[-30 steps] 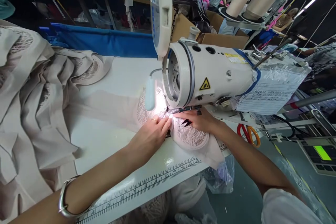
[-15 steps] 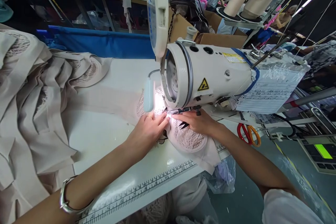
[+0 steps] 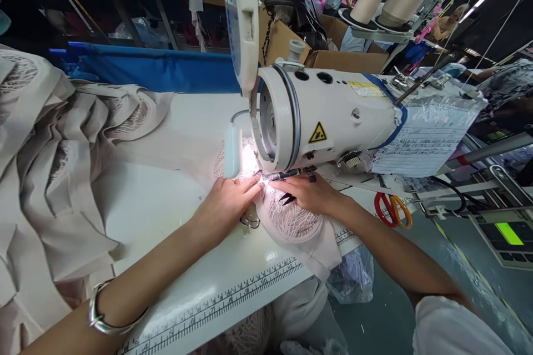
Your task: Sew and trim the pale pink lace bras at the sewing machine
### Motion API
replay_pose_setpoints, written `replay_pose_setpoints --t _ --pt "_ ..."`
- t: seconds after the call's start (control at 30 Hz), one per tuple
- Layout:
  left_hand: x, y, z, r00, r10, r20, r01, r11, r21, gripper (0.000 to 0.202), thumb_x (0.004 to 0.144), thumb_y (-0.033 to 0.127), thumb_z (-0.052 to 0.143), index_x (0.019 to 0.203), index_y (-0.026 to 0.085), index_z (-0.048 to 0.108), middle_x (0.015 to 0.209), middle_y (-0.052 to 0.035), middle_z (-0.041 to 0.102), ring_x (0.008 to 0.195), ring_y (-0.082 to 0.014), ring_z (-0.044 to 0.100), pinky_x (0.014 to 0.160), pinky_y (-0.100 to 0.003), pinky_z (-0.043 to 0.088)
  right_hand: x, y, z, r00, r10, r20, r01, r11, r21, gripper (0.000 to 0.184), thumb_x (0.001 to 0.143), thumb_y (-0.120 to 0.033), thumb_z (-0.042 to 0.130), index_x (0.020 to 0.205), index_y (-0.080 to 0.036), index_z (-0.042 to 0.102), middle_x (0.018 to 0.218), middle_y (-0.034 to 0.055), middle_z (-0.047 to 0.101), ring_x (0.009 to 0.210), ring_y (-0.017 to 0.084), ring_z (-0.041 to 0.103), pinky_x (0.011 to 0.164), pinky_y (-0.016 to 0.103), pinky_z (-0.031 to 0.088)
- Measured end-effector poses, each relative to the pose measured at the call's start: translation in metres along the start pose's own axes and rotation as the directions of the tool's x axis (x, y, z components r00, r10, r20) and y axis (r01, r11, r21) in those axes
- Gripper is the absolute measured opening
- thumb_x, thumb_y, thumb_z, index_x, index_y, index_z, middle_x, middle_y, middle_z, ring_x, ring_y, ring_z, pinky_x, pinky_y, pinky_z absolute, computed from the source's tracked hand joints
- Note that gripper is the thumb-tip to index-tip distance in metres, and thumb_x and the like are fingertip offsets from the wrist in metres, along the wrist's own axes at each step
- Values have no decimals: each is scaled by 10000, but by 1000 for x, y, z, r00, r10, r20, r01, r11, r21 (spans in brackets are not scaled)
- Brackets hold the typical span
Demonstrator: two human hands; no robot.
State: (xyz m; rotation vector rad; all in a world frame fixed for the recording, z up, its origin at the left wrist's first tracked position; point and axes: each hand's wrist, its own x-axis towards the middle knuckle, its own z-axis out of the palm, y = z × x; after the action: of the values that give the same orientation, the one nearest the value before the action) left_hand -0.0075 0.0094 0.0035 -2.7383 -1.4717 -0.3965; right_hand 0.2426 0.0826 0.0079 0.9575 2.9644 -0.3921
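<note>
A pale pink bra (image 3: pixel 295 216) with lace-patterned cups lies under the head of a white sewing machine (image 3: pixel 341 116), lit brightly at the needle area. My left hand (image 3: pixel 227 202) presses its closed fingers on the fabric just left of the needle; the exact grip is hidden by the glare. My right hand (image 3: pixel 310 191) rests on the bra at the right of the needle, fingers under the black presser attachment. From its palm stick out the dark pointed blades of thread snips (image 3: pixel 287 198); their handle is hidden. The near cup hangs toward the table edge.
A heap of pale pink pieces (image 3: pixel 54 177) covers the table's left side. A printed ruler (image 3: pixel 233 299) runs along the front edge. Red and orange-handled scissors (image 3: pixel 393 209) lie at right, near a control panel (image 3: pixel 508 236). A blue cloth (image 3: pixel 158 69) hangs behind.
The whole view has shifted slightly left. My left hand has slid a little away from the near cup, showing more of a metal loop beneath it. My right hand keeps its place on the fabric.
</note>
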Motion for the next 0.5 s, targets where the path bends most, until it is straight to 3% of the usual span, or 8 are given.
replay_pose_setpoints --t 0.23,0.4,0.5 --pt "1 -3 2 999 10 -34 -8 999 46 449 866 -51 400 1185 181 615 1360 -58 642 761 -204 580 650 -354 404 0 1 4 999 -32 -27 31 999 -25 592 862 -2 455 1381 -269 553 1096 51 709 983 192 635 831 280 469" --pt "2 -5 2 999 10 -30 -8 998 55 449 873 -37 406 1210 175 612 1357 -73 645 786 -224 611 636 -369 440 1 2 8 1000 -14 -24 14 1000 -1 462 912 -107 511 1341 -269 559 1140 57 694 951 190 639 769 260 450" --pt "2 -1 0 999 9 -43 -5 995 99 445 870 -41 400 1215 138 617 1350 -133 637 894 -264 642 674 -389 477 4 1 8 999 39 -11 -39 999 -4 367 896 -117 525 1223 -256 614 1123 50 696 873 177 635 704 244 425"
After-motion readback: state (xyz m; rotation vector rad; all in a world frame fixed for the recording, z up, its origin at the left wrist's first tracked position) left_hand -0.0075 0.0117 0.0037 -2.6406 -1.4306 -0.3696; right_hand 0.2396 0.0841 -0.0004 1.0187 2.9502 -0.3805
